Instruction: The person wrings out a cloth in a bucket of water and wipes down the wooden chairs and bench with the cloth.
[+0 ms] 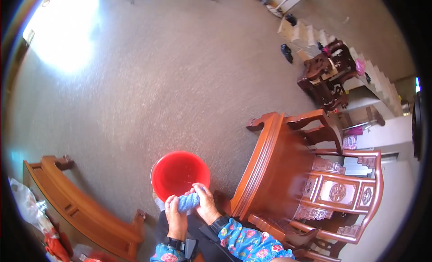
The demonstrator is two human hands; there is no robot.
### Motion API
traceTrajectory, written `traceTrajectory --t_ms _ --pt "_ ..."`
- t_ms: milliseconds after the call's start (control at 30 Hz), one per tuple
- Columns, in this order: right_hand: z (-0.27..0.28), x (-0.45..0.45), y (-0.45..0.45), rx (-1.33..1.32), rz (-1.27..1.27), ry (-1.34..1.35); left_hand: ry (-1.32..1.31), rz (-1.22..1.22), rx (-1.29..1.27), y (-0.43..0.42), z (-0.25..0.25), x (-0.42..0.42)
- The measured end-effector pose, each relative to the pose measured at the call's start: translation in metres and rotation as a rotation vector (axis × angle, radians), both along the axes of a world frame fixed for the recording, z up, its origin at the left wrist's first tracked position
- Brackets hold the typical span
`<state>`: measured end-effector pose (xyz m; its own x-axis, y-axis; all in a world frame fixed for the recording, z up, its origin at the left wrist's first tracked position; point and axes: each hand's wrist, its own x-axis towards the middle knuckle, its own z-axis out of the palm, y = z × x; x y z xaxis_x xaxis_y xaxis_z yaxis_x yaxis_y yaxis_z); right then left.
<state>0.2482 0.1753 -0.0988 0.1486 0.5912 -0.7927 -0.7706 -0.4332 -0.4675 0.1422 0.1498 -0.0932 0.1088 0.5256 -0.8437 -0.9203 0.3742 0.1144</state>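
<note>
A bunched blue cloth is stretched between my two hands, just over the near rim of a red basin. My left hand closes round the cloth's left end. Round the right end, my right hand has its fingers wrapped. The basin stands on the floor and seems to hold some water, though the glare makes this hard to judge. Both wrists carry dark straps, below which show blue flowered sleeves.
A carved wooden chair with a broad polished seat stands close on my right. At the left is a long wooden table, with plastic bags beside it. Stairs and shoes lie farther off.
</note>
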Motion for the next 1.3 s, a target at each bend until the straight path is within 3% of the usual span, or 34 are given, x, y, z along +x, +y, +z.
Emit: traceTrajectory --t_ms 67,133,200,267,367,467,533,667,733,800,867,900,1000,1033,1067,1100,1167,1200,1267,1300 --pt "0.017 0.002 -0.008 0.049 0.003 0.020 0.664 -0.238 0.260 0.010 0.039 -0.001" --pt "0.034 0.000 -0.008 0.010 0.000 0.160 0.959 -0.446 0.436 0.013 0.073 -0.011" --pt "0.062 0.000 0.000 0.044 0.023 0.191 1.216 -0.477 0.706 0.015 0.106 -0.017" --pt "0.094 0.002 0.011 0.146 0.130 0.486 1.369 -0.532 0.924 0.019 0.149 -0.025" --pt "0.134 0.005 0.025 0.178 0.290 0.483 1.456 -0.543 1.270 0.025 0.197 -0.024" --pt "0.163 0.002 0.028 0.135 0.599 0.381 1.407 -0.593 1.535 0.027 0.240 -0.028" --pt "0.184 0.007 0.032 0.253 0.826 0.420 1.384 -0.693 1.730 0.027 0.253 -0.033" --pt "0.212 0.006 0.043 0.263 1.063 0.386 1.252 -0.808 1.987 0.034 0.265 -0.040" --pt "0.194 0.001 0.044 0.363 1.246 0.281 1.148 -0.955 2.208 0.040 0.262 -0.043" --pt "0.197 -0.004 0.050 0.441 1.274 0.222 1.151 -0.999 2.315 0.044 0.251 -0.043" --pt "0.194 -0.010 0.059 0.630 1.415 0.050 1.110 -1.196 2.493 0.048 0.236 -0.041" --pt "0.189 -0.014 0.061 0.603 1.436 0.027 0.986 -1.398 2.587 0.052 0.220 -0.036" --pt "0.166 -0.020 0.066 0.692 1.493 -0.118 1.118 -1.453 2.691 0.053 0.187 -0.024" --pt "0.162 -0.019 0.068 0.690 1.521 -0.150 1.123 -1.631 2.675 0.052 0.180 -0.020" --pt "0.146 -0.020 0.067 0.697 1.510 -0.156 1.119 -1.637 2.688 0.043 0.157 -0.016" --pt "0.115 -0.025 0.060 0.823 1.450 -0.275 1.330 -1.658 2.724 0.031 0.123 -0.014" --pt "0.100 -0.028 0.054 1.106 1.201 -0.508 1.392 -1.569 2.727 0.038 0.123 -0.007" --pt "0.108 -0.021 0.059 1.108 1.185 -0.520 1.422 -1.524 2.727 0.047 0.141 0.001" --pt "0.126 0.000 0.074 0.671 1.426 -0.293 0.902 -2.052 2.644 0.072 0.186 -0.001" --pt "0.127 0.006 0.078 0.660 1.454 -0.304 0.901 -2.055 2.665 0.075 0.195 -0.005"
